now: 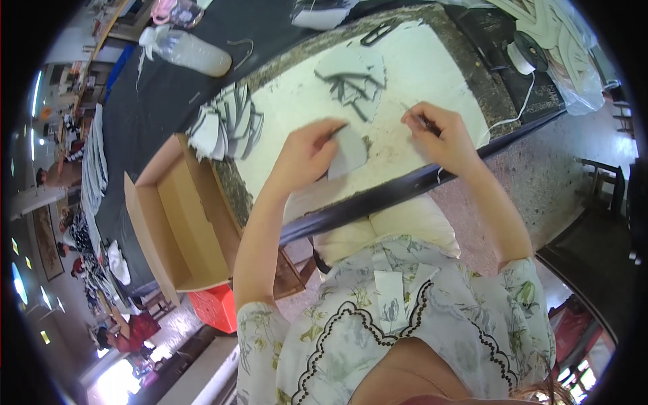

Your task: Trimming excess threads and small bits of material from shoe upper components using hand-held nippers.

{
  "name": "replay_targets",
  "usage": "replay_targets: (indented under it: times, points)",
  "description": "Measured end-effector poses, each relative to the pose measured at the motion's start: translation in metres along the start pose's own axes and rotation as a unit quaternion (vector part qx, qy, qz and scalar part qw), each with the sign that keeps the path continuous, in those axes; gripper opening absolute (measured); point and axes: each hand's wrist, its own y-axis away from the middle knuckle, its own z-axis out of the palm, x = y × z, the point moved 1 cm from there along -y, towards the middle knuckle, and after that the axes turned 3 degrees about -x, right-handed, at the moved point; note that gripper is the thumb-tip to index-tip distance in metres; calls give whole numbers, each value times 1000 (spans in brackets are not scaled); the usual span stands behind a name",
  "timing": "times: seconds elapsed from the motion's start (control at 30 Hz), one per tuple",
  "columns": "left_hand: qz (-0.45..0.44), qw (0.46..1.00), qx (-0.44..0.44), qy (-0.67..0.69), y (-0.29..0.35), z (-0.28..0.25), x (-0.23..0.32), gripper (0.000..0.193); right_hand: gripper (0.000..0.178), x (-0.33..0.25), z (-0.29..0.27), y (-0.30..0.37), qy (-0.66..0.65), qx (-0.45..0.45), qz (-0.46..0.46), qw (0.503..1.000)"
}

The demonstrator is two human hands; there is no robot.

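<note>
Head view: we see a flat, pale grey cut piece point(352, 152) lying on the white sheet point(435, 57), just beside our left hand point(307, 152). That hand is curled at the piece's left edge, but motion blur keeps us from telling whether it grips. Our right hand point(445, 138) pinches a slim dark tool point(428, 125), apart from the piece. We judge the piece light and thin, bendable yet firm enough to keep its shape, and its face probably not very slippery. We would take it by the rim between thumb and forefinger, as the dark-edged pieces point(351, 71) nearby suggest easily creased corners.
</note>
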Motion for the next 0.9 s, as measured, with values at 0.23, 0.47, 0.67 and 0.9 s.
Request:
replay_targets:
  times: [0.23,0.47,0.67,0.9]
  points:
    - [204,863,140,-441,32,76,-13,46,14,-3,-58,38,43,82,-109,990]
    - [319,851,73,-411,21,59,-18,46,28,22,-64,60,312,-21,-149,938]
    - [192,945,220,-151,64,75,12,44,19,-20,-14,39,92,-136,-121,979]
    - [46,968,247,8,74,90,15,14,12,-37,22,19,47,-264,-61,961]
